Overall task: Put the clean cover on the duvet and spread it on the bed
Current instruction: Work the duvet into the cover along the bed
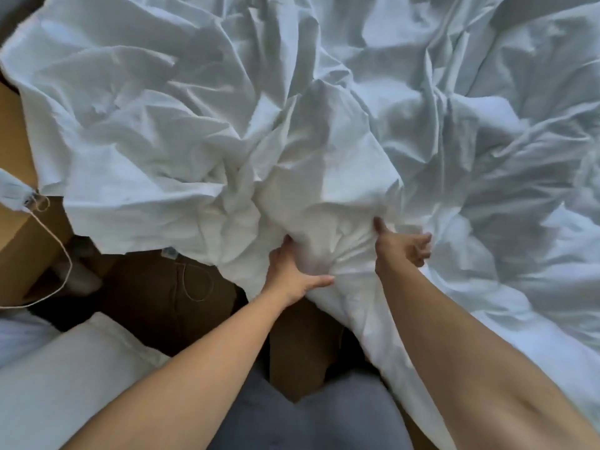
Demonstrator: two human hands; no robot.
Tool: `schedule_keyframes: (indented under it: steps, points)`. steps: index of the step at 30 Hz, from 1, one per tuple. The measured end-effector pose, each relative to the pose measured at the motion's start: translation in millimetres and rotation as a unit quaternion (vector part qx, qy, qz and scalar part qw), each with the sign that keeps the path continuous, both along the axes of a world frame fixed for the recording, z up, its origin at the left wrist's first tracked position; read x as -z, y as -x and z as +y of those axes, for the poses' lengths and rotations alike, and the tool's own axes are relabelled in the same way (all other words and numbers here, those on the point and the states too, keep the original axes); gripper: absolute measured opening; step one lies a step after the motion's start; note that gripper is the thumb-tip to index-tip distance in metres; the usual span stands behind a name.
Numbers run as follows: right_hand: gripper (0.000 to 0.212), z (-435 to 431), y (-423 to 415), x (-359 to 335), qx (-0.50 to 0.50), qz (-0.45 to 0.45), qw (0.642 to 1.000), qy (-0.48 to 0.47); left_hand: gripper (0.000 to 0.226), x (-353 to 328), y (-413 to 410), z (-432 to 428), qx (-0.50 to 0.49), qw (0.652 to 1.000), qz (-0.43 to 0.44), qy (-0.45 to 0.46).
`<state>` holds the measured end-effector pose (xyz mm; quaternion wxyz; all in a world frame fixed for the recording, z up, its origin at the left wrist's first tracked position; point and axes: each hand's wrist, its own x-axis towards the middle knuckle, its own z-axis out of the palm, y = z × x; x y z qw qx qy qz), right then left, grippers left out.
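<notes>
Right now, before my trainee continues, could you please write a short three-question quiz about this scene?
1. True or false: the left hand lies flat and open on the crumpled white fabric bedding.
2. How many hands grip the bedding? A none, B one, C two.
3. Fill in: the thin white cord hangs on the ___ side of the view.
Key: 1 false, it grips a bunch; 2 C, the right hand grips too; 3 left.
</notes>
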<state>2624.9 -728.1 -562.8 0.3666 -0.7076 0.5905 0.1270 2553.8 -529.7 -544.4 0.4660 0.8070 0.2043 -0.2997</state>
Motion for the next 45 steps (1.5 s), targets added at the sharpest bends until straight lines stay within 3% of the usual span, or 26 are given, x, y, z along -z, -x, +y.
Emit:
schedule_keyframes:
  steps: [2, 4, 5, 7, 9, 11, 13, 15, 18, 20, 22, 23, 25, 26, 28, 30, 32, 35, 37, 39, 41, 43, 45]
  points:
    - [0.127, -26, 16, 14, -0.014, 0.054, 0.998, 0.036, 0.088, 15, 11, -40, 0.062, 0.985, -0.065, -0.145]
    - [0.120, -47, 40, 24, 0.006, 0.088, 0.996, 0.025, 0.068, 27, 18, -72, 0.101, 0.965, -0.102, -0.220]
    - [0.106, -54, 54, 28, 0.025, 0.072, 0.997, 0.002, 0.061, 31, 22, -83, 0.122, 0.950, -0.123, -0.261]
    - [0.054, -64, 74, 37, 0.031, -0.070, 0.994, -0.079, 0.059, 37, 29, -102, 0.166, 0.903, -0.199, -0.344]
    - [0.013, -68, 85, 28, -0.011, -0.191, 0.964, -0.182, 0.061, 41, 37, -117, 0.207, 0.863, -0.268, -0.375]
    - [0.005, -72, 92, 15, -0.013, -0.241, 0.921, -0.307, 0.056, 45, 42, -133, 0.211, 0.846, -0.286, -0.398]
    - [0.012, -77, 102, 1, 0.009, -0.294, 0.848, -0.440, 0.045, 50, 43, -143, 0.163, 0.846, -0.300, -0.409]
    - [0.020, -84, 120, -11, 0.003, -0.308, 0.807, -0.505, 0.029, 54, 46, -144, 0.026, 0.870, -0.313, -0.380]
    - [0.029, -99, 152, -14, 0.040, -0.296, 0.780, -0.549, 0.039, 57, 53, -139, -0.250, 0.870, -0.293, -0.309]
    - [0.029, -107, 161, -12, 0.073, -0.283, 0.769, -0.569, 0.029, 66, 61, -145, -0.334, 0.884, -0.232, -0.232]
    - [0.027, -112, 160, -11, 0.052, -0.269, 0.779, -0.564, 0.029, 77, 68, -164, -0.389, 0.906, -0.132, -0.100]
    - [0.027, -114, 159, -10, 0.031, -0.257, 0.775, -0.576, 0.032, 80, 70, -173, -0.426, 0.899, -0.097, -0.018]
    - [0.033, -117, 158, -8, -0.052, -0.238, 0.746, -0.620, 0.038, 83, 74, -183, -0.525, 0.835, -0.055, 0.152]
    - [0.036, -121, 158, -6, -0.131, -0.230, 0.739, -0.619, 0.036, 84, 76, -184, -0.565, 0.790, -0.059, 0.231]
    - [0.045, -124, 156, 2, -0.313, -0.212, 0.758, -0.531, 0.028, 84, 82, -188, -0.582, 0.764, -0.059, 0.271]
    - [0.039, -117, 147, 9, -0.448, -0.208, 0.779, -0.387, 0.022, 85, 88, -194, -0.517, 0.816, -0.069, 0.248]
    - [0.030, -104, 136, 17, -0.541, -0.232, 0.771, -0.241, 0.021, 91, 94, -202, -0.479, 0.860, -0.076, 0.160]
    - [0.043, -84, 127, 26, -0.612, -0.267, 0.741, -0.067, 0.027, 89, 97, -202, -0.463, 0.873, -0.023, 0.150]
    - [0.065, -78, 127, 29, -0.637, -0.253, 0.727, -0.038, 0.035, 85, 101, -203, -0.443, 0.874, -0.031, 0.197]
    - [0.071, -76, 125, 28, -0.637, -0.224, 0.736, -0.039, 0.041, 87, 102, -211, -0.421, 0.878, -0.069, 0.218]
    - [0.041, -79, 120, 24, -0.633, -0.244, 0.735, -0.020, 0.031, 91, 103, -231, -0.415, 0.882, -0.068, 0.211]
    - [0.013, -91, 118, 18, -0.654, -0.285, 0.700, -0.034, 0.026, 89, 105, -255, -0.408, 0.886, -0.030, 0.217]
    - [0.018, -116, 116, 15, -0.677, -0.310, 0.665, -0.060, 0.021, 87, 107, -271, -0.396, 0.896, -0.028, 0.197]
